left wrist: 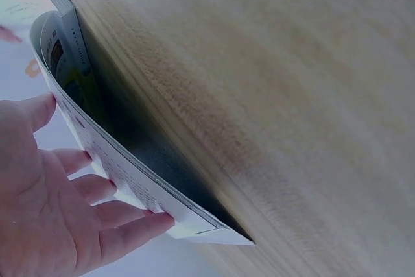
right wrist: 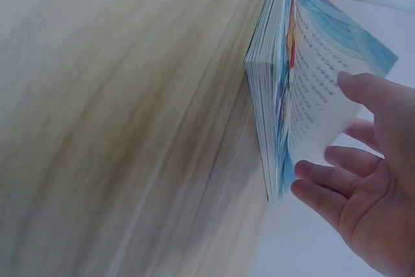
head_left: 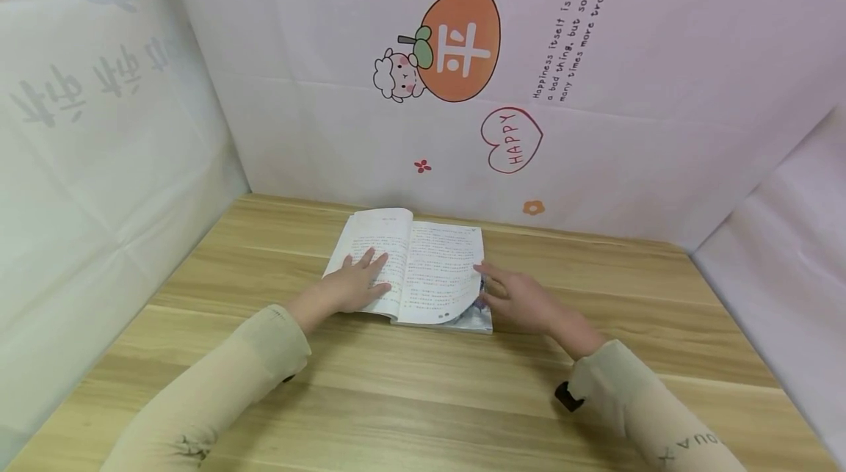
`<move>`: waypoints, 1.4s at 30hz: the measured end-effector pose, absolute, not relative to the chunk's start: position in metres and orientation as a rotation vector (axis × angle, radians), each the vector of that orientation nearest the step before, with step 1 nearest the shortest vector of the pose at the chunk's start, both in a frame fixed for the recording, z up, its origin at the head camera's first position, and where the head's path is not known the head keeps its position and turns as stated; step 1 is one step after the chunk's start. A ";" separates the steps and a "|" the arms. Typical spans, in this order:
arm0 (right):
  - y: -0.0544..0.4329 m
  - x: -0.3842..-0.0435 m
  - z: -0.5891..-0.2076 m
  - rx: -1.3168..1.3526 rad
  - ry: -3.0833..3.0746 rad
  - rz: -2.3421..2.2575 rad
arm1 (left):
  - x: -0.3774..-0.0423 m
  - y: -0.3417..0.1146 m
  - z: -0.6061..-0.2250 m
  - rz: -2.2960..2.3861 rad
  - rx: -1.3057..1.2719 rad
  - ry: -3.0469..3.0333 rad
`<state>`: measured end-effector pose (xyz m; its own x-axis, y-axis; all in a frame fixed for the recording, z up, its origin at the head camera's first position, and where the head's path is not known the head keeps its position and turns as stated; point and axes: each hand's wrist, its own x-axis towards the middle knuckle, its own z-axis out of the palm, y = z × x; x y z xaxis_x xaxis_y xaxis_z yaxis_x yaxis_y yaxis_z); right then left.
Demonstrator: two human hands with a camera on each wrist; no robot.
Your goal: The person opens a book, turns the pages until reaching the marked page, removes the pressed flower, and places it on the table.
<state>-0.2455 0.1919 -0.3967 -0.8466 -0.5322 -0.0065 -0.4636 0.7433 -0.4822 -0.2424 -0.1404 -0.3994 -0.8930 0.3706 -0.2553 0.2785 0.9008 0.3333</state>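
Note:
An open book (head_left: pixel 439 266) lies on the wooden table, its pages covered in small printed text. My left hand (head_left: pixel 357 282) rests on the left page with fingers spread; in the left wrist view its fingertips touch the bowed left half of the book (left wrist: pixel 123 173). At the right edge, my right hand (head_left: pixel 522 301) pinches a page. The right wrist view shows that page (right wrist: pixel 321 89) raised, with blue and text on its underside. The thumb lies against this side, and the index finger is partly hidden behind the page. Beneath is the page block (right wrist: pixel 262 82).
The wood-grain table (head_left: pixel 410 398) stretches around the book. A printed white cloth (head_left: pixel 317 127) with cartoon drawings hangs right behind the table's far edge, and more cloth (head_left: pixel 99 164) borders the left side. A black band (head_left: pixel 568 396) shows at the right sleeve.

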 end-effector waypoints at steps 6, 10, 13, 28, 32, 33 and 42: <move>0.184 -0.244 -0.398 -0.803 2.755 -0.796 | -0.241 -0.140 -0.398 0.419 0.477 2.754; 0.177 -0.244 -0.403 -0.838 2.782 -0.782 | -0.241 -0.140 -0.398 0.419 0.467 2.760; 0.172 -0.243 -0.405 -0.870 2.802 -0.780 | -0.240 -0.139 -0.399 0.428 0.451 2.766; 0.154 -0.242 -0.406 -1.012 2.731 -0.851 | -0.241 -0.140 -0.398 0.435 0.537 2.804; 0.148 -0.241 -0.404 -1.022 2.703 -0.881 | -0.241 -0.140 -0.399 0.450 0.545 2.819; 0.147 -0.241 -0.404 -1.028 2.696 -0.888 | -0.242 -0.140 -0.399 0.462 0.541 2.823; 0.136 -0.240 -0.401 -1.039 2.676 -0.892 | -0.242 -0.142 -0.399 0.618 0.504 2.849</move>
<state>-0.2400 0.1358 -0.4012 -0.7529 -0.6528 0.0838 -0.5724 0.5866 -0.5730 -0.2425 -0.1419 -0.3987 -0.9258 0.3633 -0.1049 0.2872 0.8561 0.4297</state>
